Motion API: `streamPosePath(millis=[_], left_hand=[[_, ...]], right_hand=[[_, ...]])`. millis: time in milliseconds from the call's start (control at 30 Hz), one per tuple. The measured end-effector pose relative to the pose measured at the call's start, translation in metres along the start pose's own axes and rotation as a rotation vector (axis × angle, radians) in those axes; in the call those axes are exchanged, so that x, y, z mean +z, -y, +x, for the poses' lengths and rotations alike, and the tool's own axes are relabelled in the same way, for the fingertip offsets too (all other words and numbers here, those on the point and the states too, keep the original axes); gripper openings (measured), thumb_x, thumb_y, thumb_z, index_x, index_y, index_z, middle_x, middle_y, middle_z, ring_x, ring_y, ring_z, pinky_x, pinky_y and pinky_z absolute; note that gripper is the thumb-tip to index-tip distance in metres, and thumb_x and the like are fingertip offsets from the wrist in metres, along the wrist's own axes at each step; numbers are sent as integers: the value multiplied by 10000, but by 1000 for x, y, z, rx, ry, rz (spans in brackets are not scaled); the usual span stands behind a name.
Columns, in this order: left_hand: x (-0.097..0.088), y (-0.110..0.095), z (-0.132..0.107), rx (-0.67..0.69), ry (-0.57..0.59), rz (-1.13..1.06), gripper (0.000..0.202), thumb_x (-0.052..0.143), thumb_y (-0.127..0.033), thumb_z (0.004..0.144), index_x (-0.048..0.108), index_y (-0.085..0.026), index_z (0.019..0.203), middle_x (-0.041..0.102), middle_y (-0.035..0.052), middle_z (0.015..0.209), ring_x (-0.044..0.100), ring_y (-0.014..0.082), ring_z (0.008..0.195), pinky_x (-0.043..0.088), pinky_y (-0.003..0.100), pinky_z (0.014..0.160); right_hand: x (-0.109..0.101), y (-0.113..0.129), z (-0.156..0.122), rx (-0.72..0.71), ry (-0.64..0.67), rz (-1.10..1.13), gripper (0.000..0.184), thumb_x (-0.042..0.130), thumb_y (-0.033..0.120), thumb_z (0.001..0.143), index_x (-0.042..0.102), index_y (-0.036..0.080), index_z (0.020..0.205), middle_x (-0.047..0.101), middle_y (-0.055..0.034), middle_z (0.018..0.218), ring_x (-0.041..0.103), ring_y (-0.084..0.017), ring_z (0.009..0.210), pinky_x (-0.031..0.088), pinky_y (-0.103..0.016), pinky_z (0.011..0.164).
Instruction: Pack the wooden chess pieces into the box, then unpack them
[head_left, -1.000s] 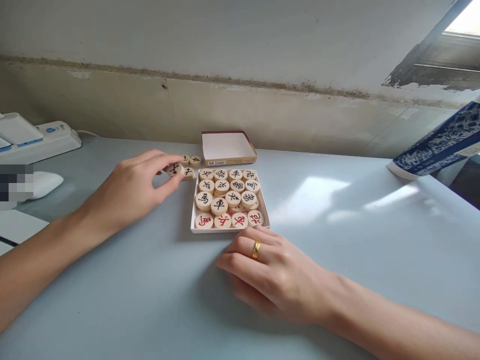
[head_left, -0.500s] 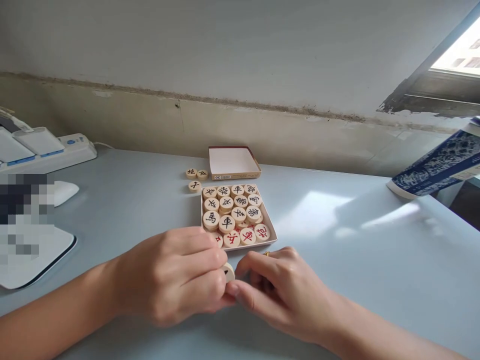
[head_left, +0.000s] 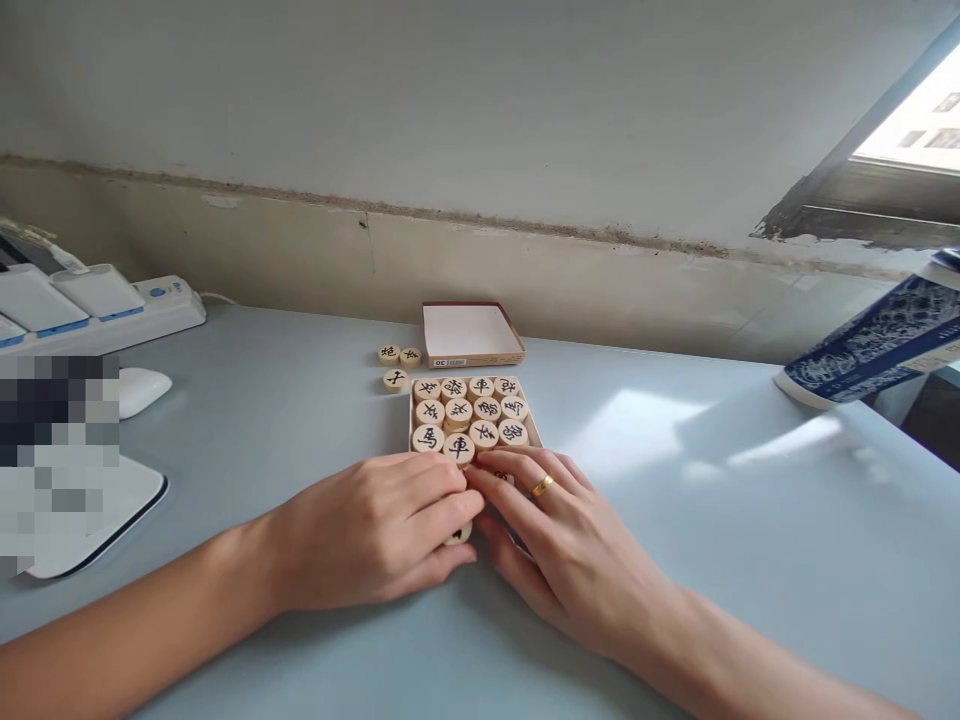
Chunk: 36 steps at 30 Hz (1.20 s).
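A shallow white box on the pale blue table holds several round wooden chess discs marked with black characters. My left hand lies curled at the box's near edge, its fingers closed round a disc that peeks out under them. My right hand, with a gold ring, rests beside it with fingers stretched flat over the box's near row, covering those discs. The fingertips of both hands meet.
Three loose discs lie left of the box's far end, beside the empty box lid. A white power strip, a white mouse and a white pad sit at left. A blue patterned book leans at right.
My left hand took a disc from the loose group at far left and carried it to the box's near edge. My right hand slid forward onto the near row.
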<state>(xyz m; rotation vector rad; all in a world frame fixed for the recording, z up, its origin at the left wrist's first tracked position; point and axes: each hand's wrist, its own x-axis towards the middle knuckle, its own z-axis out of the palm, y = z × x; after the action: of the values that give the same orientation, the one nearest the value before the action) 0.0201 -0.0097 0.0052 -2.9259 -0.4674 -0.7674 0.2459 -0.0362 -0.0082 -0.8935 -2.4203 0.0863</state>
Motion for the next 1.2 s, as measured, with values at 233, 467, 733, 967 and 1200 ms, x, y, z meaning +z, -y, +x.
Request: streamPosePath(millis=[233, 467, 733, 967, 1200], left_hand=[[1, 0, -2, -116, 48, -29, 187, 612, -193, 957, 659, -75, 1095, 707, 133, 995, 686, 254, 920, 584, 363, 839], [1, 0, -1, -140, 64, -10, 246, 618, -191, 943, 663, -66, 1150, 691, 156, 1114, 663, 281, 1022, 579, 415, 907], [3, 2, -2, -143, 83, 90, 322, 579, -244, 982, 655, -45, 1224, 672, 190, 1277, 647, 317, 1149, 561, 466, 988], [2, 4, -3, -98, 91, 106, 285, 567, -238, 994, 636, -57, 1203, 679, 184, 1278, 648, 314, 1143, 551, 452, 967], [-5, 14, -5, 43, 26, 115, 36, 629, -189, 963, 638, -155, 955, 709, 68, 940, 666, 226, 919, 512, 373, 833]], right_hand=[[1, 2, 0, 30, -20, -76, 285, 508, 136, 995, 651, 69, 1231, 685, -136, 1277, 594, -287, 1159, 520, -434, 956], [3, 2, -2, 69, -58, -172, 276, 546, 155, 981, 660, 71, 1219, 708, -112, 1132, 589, -285, 1011, 498, -440, 870], [4, 1, -3, 82, -37, -217, 359, 543, 162, 978, 620, 50, 1310, 689, -123, 1179, 582, -297, 1020, 485, -448, 857], [-1, 3, -3, 31, -39, -244, 296, 524, 108, 977, 641, 75, 1247, 692, -121, 1216, 577, -288, 1067, 467, -439, 910], [-4, 2, -5, -1, 4, -331, 225, 492, 47, 957, 676, 118, 1066, 698, -85, 954, 548, -254, 841, 423, -396, 715]])
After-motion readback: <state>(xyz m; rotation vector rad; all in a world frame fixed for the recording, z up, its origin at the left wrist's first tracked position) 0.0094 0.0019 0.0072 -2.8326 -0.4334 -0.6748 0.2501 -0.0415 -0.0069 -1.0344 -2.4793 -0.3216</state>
